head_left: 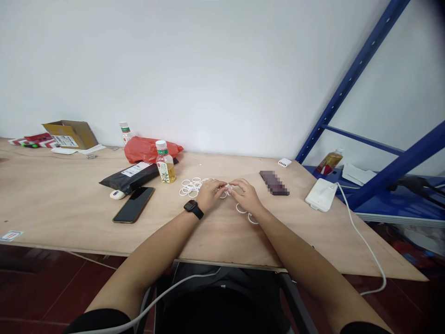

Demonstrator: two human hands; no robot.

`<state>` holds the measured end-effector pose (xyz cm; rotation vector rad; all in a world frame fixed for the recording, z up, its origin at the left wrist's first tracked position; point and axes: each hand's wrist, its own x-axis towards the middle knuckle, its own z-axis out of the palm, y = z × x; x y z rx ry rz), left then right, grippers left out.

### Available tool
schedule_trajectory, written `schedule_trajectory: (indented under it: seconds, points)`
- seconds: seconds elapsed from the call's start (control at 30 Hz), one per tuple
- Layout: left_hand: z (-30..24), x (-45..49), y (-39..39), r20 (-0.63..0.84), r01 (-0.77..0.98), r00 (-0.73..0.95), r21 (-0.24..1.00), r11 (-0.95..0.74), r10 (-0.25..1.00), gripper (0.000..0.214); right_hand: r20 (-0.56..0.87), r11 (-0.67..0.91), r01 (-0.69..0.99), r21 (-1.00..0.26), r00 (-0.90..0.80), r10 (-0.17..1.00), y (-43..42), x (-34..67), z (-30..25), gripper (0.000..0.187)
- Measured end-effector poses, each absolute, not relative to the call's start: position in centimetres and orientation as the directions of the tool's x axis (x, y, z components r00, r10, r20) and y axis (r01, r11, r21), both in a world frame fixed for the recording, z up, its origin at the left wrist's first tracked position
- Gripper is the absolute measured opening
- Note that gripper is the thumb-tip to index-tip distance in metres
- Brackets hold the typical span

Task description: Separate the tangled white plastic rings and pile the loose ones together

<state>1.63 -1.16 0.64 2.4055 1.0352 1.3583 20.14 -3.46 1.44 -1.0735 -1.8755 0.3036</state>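
My left hand (209,194), with a black watch (193,208) on its wrist, is closed with fingertips pinched together. My right hand (244,195) meets it fingertip to fingertip, also pinching. Between them shows a small whitish piece, and the curve of a white ring (223,195) hangs just below; the fingers partly hide both. A cluster of several white rings (190,186) lies flat on the table, left of my left hand. Two more rings, one of them a white ring (253,219), lie beside and partly under my right wrist.
On the left are a drink bottle (166,164), a black parcel bag (130,177), a phone (134,205), a white oval gadget (117,195), a red bag (146,147) and a cardboard box (78,134). A blurred-out phone (274,183), white power bank (320,195) and blue rack (347,74) stand right.
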Motion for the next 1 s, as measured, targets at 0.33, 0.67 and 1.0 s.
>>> schedule_trajectory:
  seconds: [0.33,0.67,1.0]
  points:
    - [0.70,1.70,-1.48,0.544,0.312,0.314,0.715,-0.626,0.778,0.020,0.664,0.656,0.508,-0.558,-0.201,0.720,-3.63,19.99,1.26,0.011]
    - [1.15,1.64,-1.56,0.569,0.289,0.384,0.674,-0.680,0.727,0.015,0.693,0.660,0.510,-0.552,-0.158,0.703,-3.57,20.15,1.37,0.010]
    - [1.03,1.54,-1.57,0.602,0.388,0.363,0.597,-0.702,0.712,0.015,0.713,0.693,0.545,-0.472,-0.226,0.664,-3.74,20.04,1.52,0.012]
